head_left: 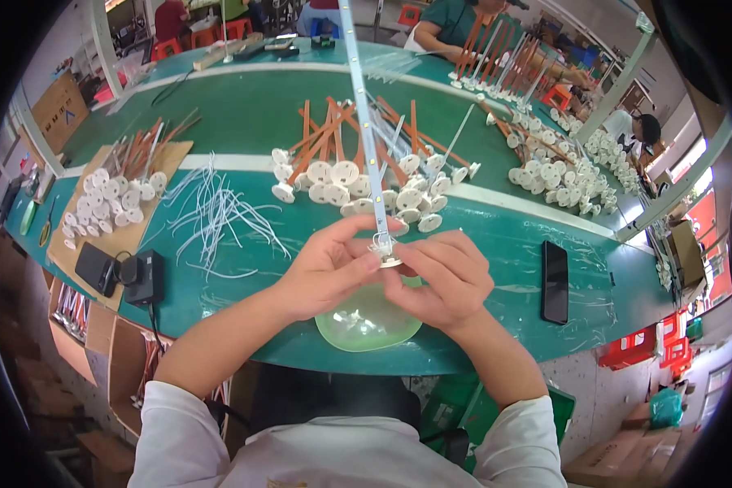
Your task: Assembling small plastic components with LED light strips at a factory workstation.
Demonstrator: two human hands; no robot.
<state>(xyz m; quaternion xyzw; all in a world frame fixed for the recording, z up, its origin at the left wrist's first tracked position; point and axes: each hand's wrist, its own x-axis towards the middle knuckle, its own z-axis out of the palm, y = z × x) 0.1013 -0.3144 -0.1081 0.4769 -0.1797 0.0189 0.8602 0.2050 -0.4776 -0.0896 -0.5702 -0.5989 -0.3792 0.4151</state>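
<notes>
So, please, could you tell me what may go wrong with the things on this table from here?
The tall light strip could sway or bend, since the left hand and right hand are only at its lower end, by the white round base.
The pale green bowl sits near the table's front edge, so a forearm might knock it.
The loose white wires overlap messily and might tangle.

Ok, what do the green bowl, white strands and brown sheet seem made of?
Green bowl: probably plastic, smooth and glossy with bright highlights. White strands: perhaps plastic-coated wire, being thin and curved; cores unclear. Brown sheet: likely cardboard, flat, matte and tan.
</notes>
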